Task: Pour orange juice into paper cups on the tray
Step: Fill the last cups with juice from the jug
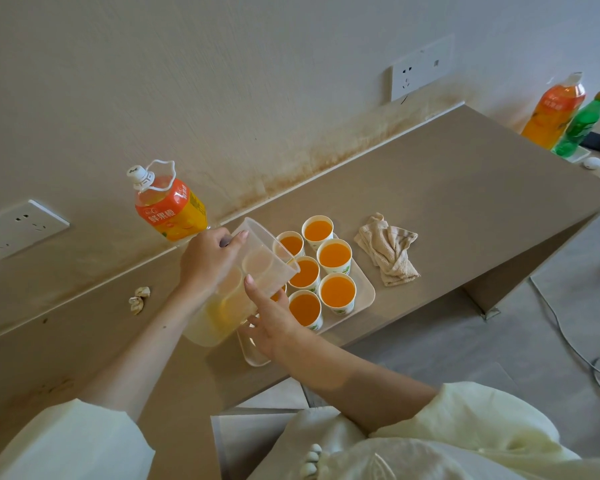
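Two hands tip a clear pitcher (243, 282) over a tray (364, 296) of paper cups (337, 293).

Nearest, the right hand (274, 320) steadies the pitcher's side, index finger pressed to the plastic; the left hand (210, 258) is wrapped tight around its handle side. The spout hangs over a middle cup (304, 273), already orange. Beyond lie a crumpled cloth (388, 249) beside the tray and a juice bottle (168, 206) by the wall.

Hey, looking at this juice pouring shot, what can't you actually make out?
Head view:
- One paper cup: mostly hidden behind the pitcher and right hand, fill level unreadable.
- Near end of the tray: covered by the pitcher.
- Far bottles' labels: too small.
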